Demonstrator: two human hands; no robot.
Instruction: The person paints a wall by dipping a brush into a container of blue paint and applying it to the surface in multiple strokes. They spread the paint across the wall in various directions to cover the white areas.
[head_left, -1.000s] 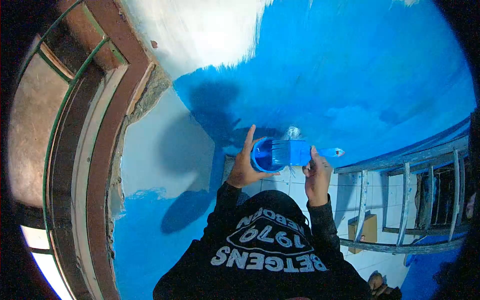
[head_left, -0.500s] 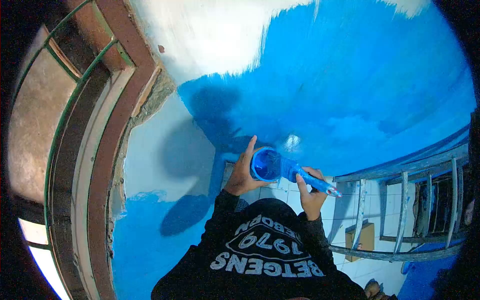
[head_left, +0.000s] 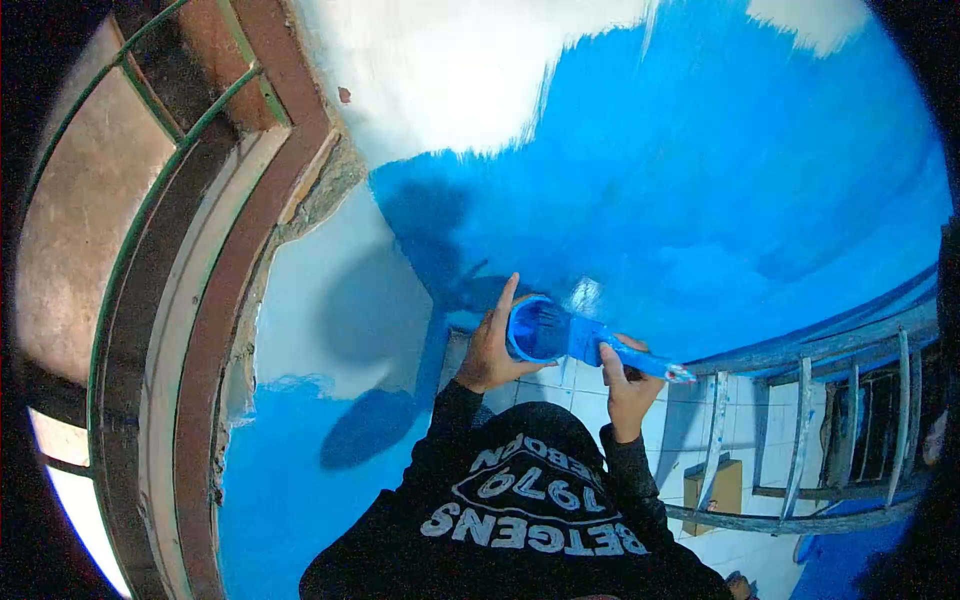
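My left hand (head_left: 488, 345) is wrapped round a small round container (head_left: 514, 345) with blue paint inside. Its thumb and a raised finger lie on either side of the rim. A paintbrush (head_left: 640, 357) with a blue-smeared handle is gripped in my right hand (head_left: 630, 392). The brush's wide blue head lies at the right edge of the container, pointing towards its mouth. Both hands are in front of my chest, close to the wall (head_left: 680, 200), which bears wet-looking blue paint below and beside a white part.
At the left stands a brown window frame (head_left: 215, 330) with green bars and a rough, broken plaster edge. A paint-marked ladder (head_left: 800, 440) is at the lower right, with a cardboard box (head_left: 722, 486) on the tiled floor behind it.
The brush has shifted slightly right and down, its handle more level. The container has moved a little to the right. The view has shifted slightly.
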